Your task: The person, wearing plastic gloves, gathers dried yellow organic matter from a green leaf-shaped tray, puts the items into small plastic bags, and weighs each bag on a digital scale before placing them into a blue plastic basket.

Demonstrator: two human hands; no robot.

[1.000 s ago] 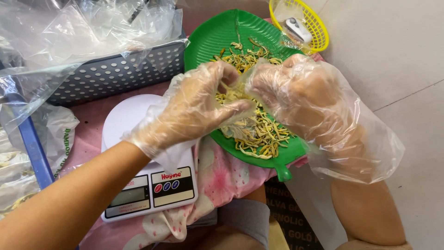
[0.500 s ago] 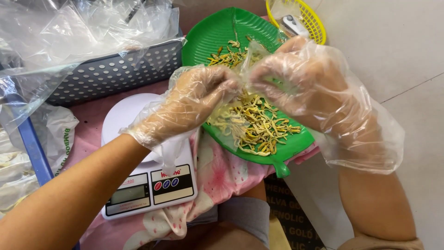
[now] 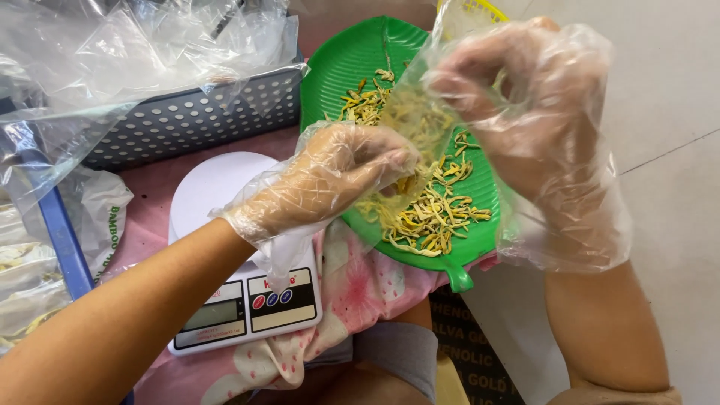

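filling was in hand: right hand [image 3: 525, 112] gripped a clear bag [image 3: 420, 112] while left hand [image 3: 337, 180] pinched dried strips [image 3: 435, 217] over the green tray [image 3: 352, 60]. next move likely called for feeding them cleanly into the bag mouth.

free: tiled floor [image 3: 675, 112] right | blocked: grey basket [image 3: 202, 120], scale [image 3: 225, 247] left

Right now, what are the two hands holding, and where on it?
Both gloved hands hold a clear plastic bag at its mouth: right hand lifts the upper edge, left hand pinches the lower edge above the green tray.
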